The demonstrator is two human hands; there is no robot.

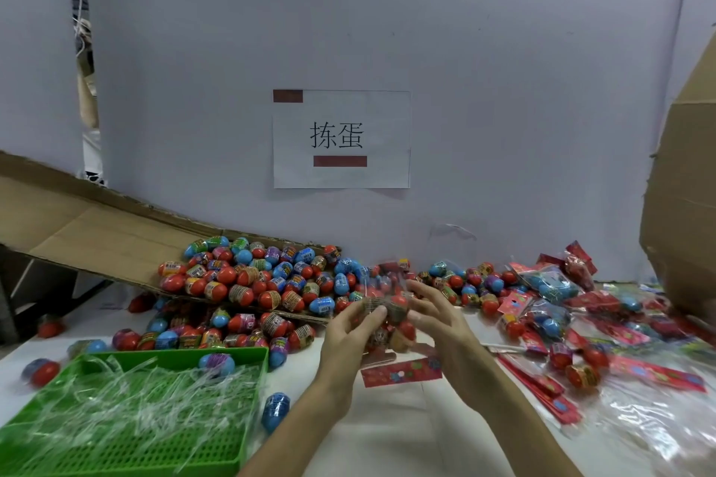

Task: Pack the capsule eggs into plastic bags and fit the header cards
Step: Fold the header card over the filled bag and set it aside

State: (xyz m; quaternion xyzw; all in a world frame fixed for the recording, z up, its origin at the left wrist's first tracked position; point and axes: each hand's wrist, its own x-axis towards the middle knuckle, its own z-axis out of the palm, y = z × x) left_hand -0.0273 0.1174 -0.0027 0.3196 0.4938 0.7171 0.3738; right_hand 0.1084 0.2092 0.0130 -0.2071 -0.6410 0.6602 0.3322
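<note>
While lifted over the table (387, 438), the bag (388, 316) of eggs sits between both hands: left hand (346, 333) grips one side, right hand (441, 325) curls on the other. Header card (401, 373) lies flat below. Egg pile (252, 283) behind, tray (135, 422) left.

Red and blue capsule eggs (248, 283), green perforated tray (253, 391), red patterned header card (401, 374), brown cardboard (97, 228)

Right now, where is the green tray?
In the head view the green tray sits at the lower left, in front of the egg pile, left of the left hand, with a blue egg lying just off its right wall.
</note>
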